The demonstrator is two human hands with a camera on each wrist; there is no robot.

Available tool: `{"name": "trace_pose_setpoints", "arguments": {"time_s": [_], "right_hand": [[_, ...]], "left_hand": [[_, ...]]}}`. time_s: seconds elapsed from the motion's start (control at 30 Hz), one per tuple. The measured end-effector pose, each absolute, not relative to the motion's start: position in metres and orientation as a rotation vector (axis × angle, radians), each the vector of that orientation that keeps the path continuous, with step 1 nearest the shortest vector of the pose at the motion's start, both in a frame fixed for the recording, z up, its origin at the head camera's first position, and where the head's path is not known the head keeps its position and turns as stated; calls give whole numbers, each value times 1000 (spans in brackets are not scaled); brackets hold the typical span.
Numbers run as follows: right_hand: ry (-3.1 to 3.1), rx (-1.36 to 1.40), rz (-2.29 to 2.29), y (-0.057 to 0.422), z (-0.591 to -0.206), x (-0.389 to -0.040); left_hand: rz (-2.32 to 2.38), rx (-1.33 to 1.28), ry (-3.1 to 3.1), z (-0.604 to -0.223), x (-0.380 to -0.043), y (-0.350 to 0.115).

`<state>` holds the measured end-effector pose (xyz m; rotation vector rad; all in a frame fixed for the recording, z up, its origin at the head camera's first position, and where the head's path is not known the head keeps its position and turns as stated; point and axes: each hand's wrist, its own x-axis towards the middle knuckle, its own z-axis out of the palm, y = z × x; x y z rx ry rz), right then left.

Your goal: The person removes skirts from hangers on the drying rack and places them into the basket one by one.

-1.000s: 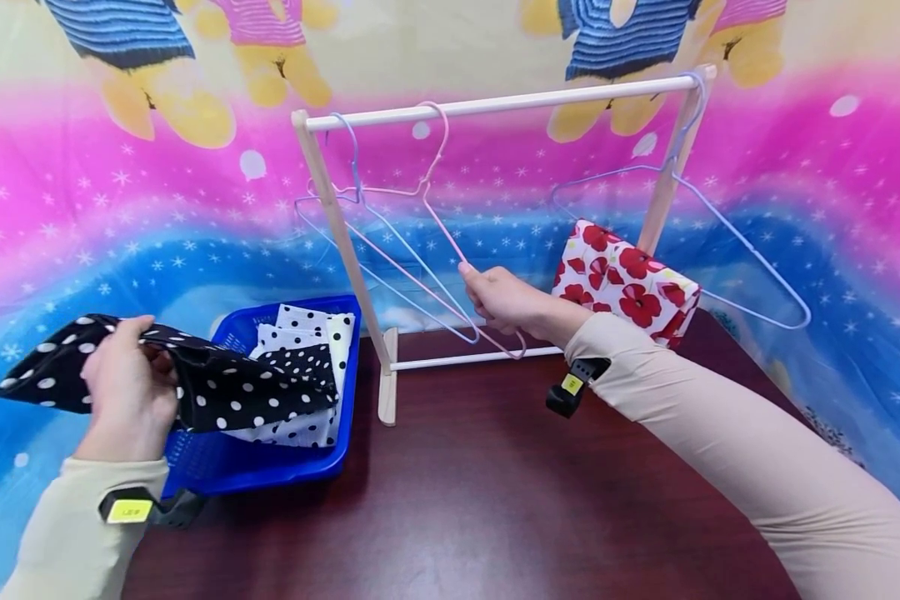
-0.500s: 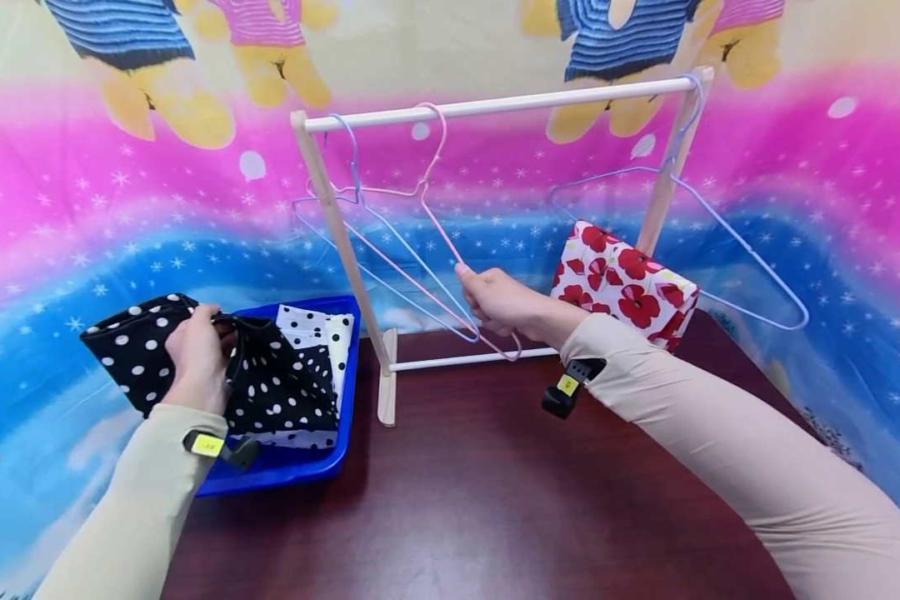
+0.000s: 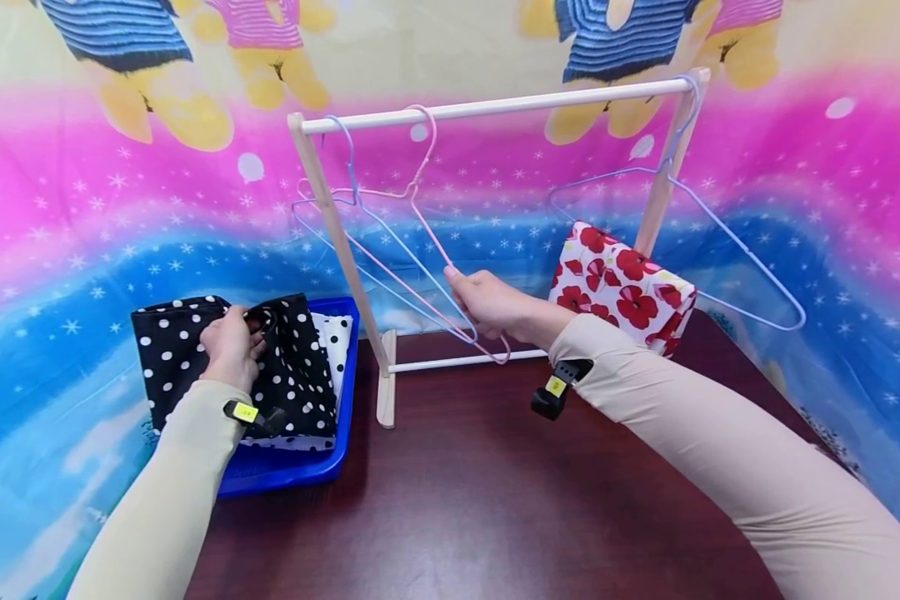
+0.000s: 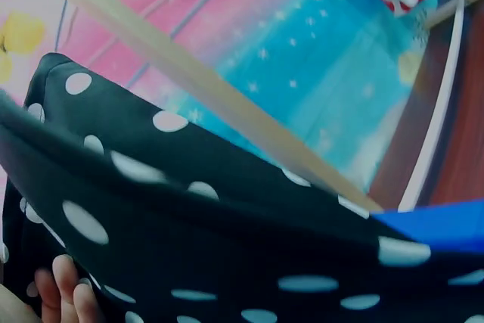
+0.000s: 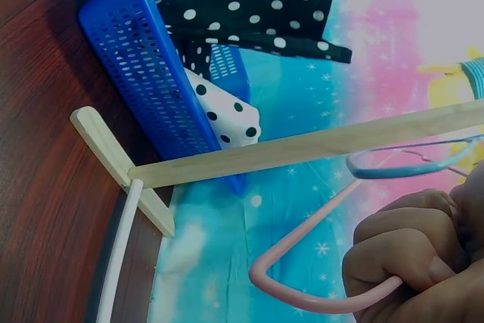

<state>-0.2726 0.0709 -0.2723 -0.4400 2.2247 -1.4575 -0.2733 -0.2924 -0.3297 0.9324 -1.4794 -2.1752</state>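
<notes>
My left hand (image 3: 232, 346) grips a black cloth with white polka dots (image 3: 176, 350) by a bunched fold, holding it over the blue basket (image 3: 292, 475). In the left wrist view the black cloth (image 4: 227, 232) covers the lower part, with a few fingertips (image 4: 64, 289) curled at its fold. My right hand (image 3: 491, 304) holds the side of a pink hanger (image 3: 431, 229), whose hook sits over the rack's bar. The right wrist view shows the fingers (image 5: 408, 255) wrapped round the pink hanger (image 5: 295, 240). A blue hanger (image 3: 401, 250) hangs beside it.
A wooden rack (image 3: 495, 104) stands on the dark red table (image 3: 450, 500). At its right end a blue hanger (image 3: 750, 254) hangs with a folded red-flowered cloth (image 3: 622, 279) over it. White cloth with black dots (image 3: 337, 337) lies in the basket.
My left hand has moved right with the black cloth, which now hangs more upright and spread over the basket. My right hand has drawn the pink hanger slightly left.
</notes>
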Motion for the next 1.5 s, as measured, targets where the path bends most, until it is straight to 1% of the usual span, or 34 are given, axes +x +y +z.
{"name": "trace_pose_setpoints", "arguments": {"time_s": [0.5, 0.63, 0.9, 1.03, 1.27, 1.5], "right_hand": [[2249, -451, -1413, 67, -271, -270], [2254, -444, -1414, 66, -270, -270], [2262, -447, -1407, 66, -270, -271], [2253, -451, -1416, 66, -270, -271], [2260, -449, -1409, 65, -271, -272], [2264, -461, -1396, 61, -271, -273]], "left_hand": [[-2141, 1018, -1588, -353, -293, -296], [-2050, 988, -1757, -357, -293, -294], [-1477, 761, -2545, -360, -287, -293], [-1309, 662, -2816, -356, -280, -296], [-710, 454, -3227, -358, -272, -303], [-681, 323, -3467, -373, -273, -308]]}}
